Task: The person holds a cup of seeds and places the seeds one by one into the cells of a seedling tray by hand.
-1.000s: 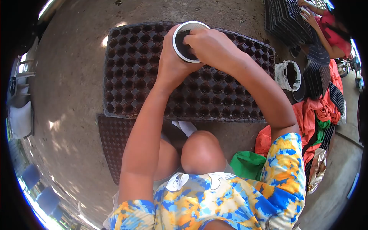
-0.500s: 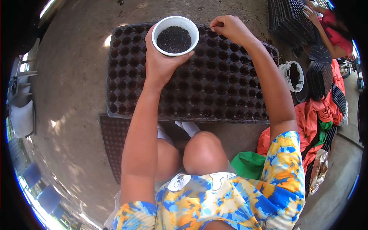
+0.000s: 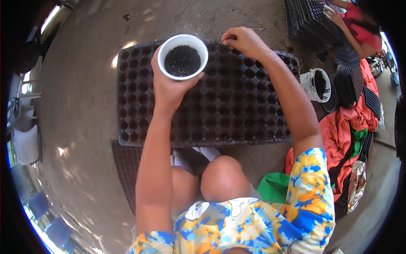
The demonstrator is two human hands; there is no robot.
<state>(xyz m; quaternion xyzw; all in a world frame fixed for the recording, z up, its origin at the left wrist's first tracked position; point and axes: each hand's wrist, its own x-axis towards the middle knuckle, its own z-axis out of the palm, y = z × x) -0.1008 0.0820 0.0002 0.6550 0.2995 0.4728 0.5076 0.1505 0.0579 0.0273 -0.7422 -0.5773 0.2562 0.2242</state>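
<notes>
My left hand (image 3: 168, 89) is wrapped round a white plastic cup (image 3: 186, 40), held over the seedling tray. Small dark grains (image 3: 182, 61), like seeds, lie inside the cup. The black seedling tray (image 3: 228, 110) spreads out in front of my knees, its round cells lined with dark brown material. Over the tray's far edge, right of the cup, my right hand (image 3: 246, 42) has its thumb and fingers pinched together. Whatever sits between those fingertips is too small to make out.
A second tray (image 3: 127, 169) lies lower at the left. To the right stand a soil-smeared white bucket (image 3: 315, 84), stacked trays (image 3: 349, 84) and red sheeting (image 3: 338, 129). Another person (image 3: 359, 31) works at a tall tray stack (image 3: 306, 21), back right. Green cloth (image 3: 272, 186) lies beside my knee.
The view has shifted, so tray, cup and hands appear lower in the picture. My left hand still holds the cup, and my right hand stays pinched near the far edge.
</notes>
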